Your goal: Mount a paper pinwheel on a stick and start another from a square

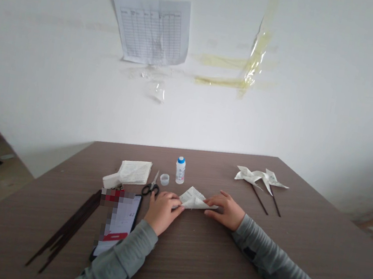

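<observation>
Between my two hands a printed sheet of paper (193, 198) lies folded on the table, its near edge turned over and a point standing up at the back. My left hand (163, 209) pinches the left corner between thumb and fingers. At the right corner my right hand (226, 210) grips the paper the same way, thumb in front and fingers behind. Just behind the paper stands a white glue bottle (180, 170) with a blue top. Scissors (151, 187) with black handles lie beyond my left hand, beside a small clear cap (164, 179).
Two paper pinwheels (258, 177) on dark sticks lie at the right back. A paper stack (135, 172) sits at the left back. Nearer me are a phone (120, 223) beside my left forearm and several dark sticks (68, 229). A wall (210, 124) bounds the table's far edge.
</observation>
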Demonstrator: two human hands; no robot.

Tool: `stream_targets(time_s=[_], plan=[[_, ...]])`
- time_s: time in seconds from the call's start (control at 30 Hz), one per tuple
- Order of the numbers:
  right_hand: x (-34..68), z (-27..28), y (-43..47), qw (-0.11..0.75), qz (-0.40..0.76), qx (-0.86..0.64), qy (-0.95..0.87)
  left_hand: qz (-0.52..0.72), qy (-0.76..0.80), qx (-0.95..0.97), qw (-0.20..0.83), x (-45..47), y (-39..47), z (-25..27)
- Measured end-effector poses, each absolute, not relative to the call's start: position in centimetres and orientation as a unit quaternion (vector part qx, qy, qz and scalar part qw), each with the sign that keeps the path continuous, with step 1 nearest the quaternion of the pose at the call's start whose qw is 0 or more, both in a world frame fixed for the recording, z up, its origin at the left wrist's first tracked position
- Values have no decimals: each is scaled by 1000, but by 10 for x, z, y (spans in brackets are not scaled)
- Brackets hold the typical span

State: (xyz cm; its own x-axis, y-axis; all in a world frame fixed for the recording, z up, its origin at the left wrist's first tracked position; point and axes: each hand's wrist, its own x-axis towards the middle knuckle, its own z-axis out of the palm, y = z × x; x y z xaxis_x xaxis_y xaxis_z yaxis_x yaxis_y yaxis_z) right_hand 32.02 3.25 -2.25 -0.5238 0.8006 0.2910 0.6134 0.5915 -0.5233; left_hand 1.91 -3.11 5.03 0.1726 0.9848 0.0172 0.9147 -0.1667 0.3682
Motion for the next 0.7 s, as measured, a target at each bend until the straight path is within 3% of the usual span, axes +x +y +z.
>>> stream_targets(time_s=[0.7], plan=[[305,-36,34,289,97,-505,-807,169,639,737,138,21,-26,43]])
